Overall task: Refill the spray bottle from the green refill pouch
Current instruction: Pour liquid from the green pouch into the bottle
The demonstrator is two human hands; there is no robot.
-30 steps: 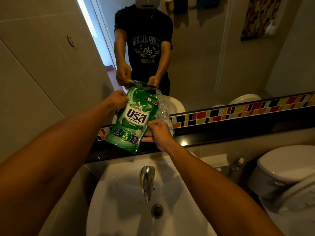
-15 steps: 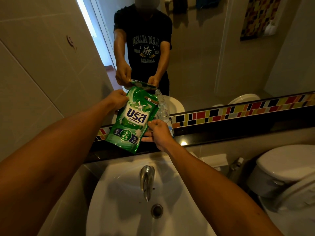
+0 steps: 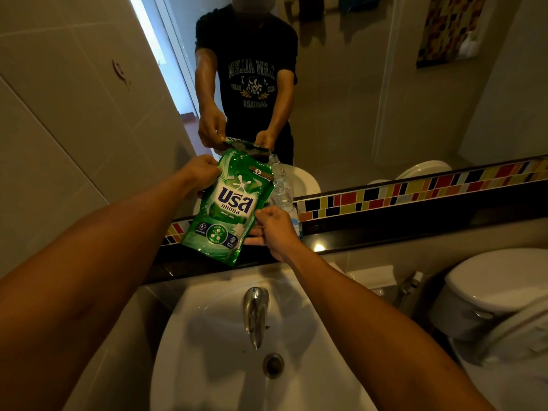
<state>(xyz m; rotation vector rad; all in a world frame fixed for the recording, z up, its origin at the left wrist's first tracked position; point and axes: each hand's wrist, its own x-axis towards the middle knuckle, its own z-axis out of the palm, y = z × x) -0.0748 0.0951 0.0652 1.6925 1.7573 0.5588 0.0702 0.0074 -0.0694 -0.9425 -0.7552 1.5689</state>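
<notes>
The green refill pouch (image 3: 229,206) hangs tilted over the black ledge (image 3: 385,229), with its top right corner leaning toward the spray bottle (image 3: 281,185). My left hand (image 3: 198,173) grips the pouch at its upper left edge. The bottle is clear, stands on the ledge against the mirror, and has an open neck with no spray head on it. My right hand (image 3: 274,232) is closed around the bottle's lower part, and its thumb touches the pouch's right edge. The bottle's base is partly hidden behind that hand.
Below the ledge is a white washbasin (image 3: 213,366) with a chrome tap (image 3: 255,312) and a drain. A white toilet (image 3: 498,292) stands at the right. The mirror (image 3: 355,99) shows a person in a dark T-shirt. A tiled wall (image 3: 59,129) closes off the left side.
</notes>
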